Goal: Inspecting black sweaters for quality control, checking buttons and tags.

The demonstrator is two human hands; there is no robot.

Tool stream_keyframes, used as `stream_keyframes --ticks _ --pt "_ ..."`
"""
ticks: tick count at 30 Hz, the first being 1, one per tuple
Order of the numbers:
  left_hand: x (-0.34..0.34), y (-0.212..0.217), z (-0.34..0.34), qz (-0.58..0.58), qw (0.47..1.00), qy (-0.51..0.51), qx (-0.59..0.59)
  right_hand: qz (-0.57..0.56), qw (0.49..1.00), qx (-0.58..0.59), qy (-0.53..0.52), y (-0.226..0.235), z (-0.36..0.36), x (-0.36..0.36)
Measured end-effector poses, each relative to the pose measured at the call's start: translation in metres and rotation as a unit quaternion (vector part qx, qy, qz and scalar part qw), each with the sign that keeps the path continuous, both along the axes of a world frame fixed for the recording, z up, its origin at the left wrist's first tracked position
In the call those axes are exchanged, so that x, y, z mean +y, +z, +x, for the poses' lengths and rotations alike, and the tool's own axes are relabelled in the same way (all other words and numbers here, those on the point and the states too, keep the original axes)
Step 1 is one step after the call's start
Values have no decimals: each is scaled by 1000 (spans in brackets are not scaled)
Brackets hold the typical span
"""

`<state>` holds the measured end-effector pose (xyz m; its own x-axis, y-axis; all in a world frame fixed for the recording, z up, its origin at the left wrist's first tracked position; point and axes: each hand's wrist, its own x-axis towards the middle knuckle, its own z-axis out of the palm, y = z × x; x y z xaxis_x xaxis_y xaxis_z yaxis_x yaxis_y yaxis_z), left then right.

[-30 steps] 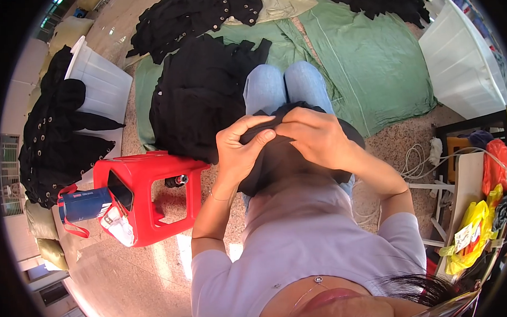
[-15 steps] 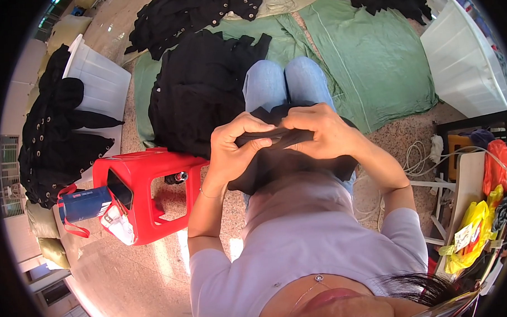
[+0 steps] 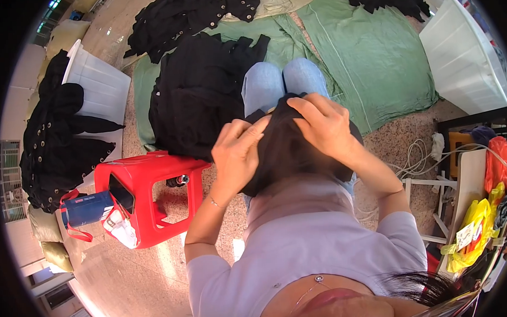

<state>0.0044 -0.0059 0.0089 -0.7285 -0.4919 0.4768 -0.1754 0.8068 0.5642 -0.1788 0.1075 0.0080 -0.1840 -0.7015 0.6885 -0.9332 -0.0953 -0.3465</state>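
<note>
Evidently both hands are on the black cloth point(image 3: 286, 149) in my lap: my left hand point(image 3: 236, 150) pinches its edge, and my right hand point(image 3: 326, 125) grips a fold near it, the two slightly apart. The grip looks shallow, so a fingertip slip could let the edge drop or the fold come undone. Uneven pulling might stretch or twist the fabric, and black on black makes a crooked edge easy to miss. Should it slide off my jeans point(image 3: 262, 88), I'd guess it could get mixed up with the black garments point(image 3: 190, 105) heaped just beyond my left knee.

As for containers, a black eyelet garment point(image 3: 46, 146) drapes over the left white bin point(image 3: 103, 82), hiding its inside. I can't see into the right white bin point(image 3: 456, 53), nor tell what the yellow bag point(image 3: 474, 237) or red bag point(image 3: 498, 164) holds.
</note>
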Motion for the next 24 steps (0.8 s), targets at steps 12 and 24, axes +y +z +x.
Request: stream_keyframes --ticks 12,24 --pt "-61 12 55 441 892 -43 84 20 915 -404 9 -4 -52 49" --pt "-20 33 3 565 805 -100 149 -67 998 4 2 53 -10 56"
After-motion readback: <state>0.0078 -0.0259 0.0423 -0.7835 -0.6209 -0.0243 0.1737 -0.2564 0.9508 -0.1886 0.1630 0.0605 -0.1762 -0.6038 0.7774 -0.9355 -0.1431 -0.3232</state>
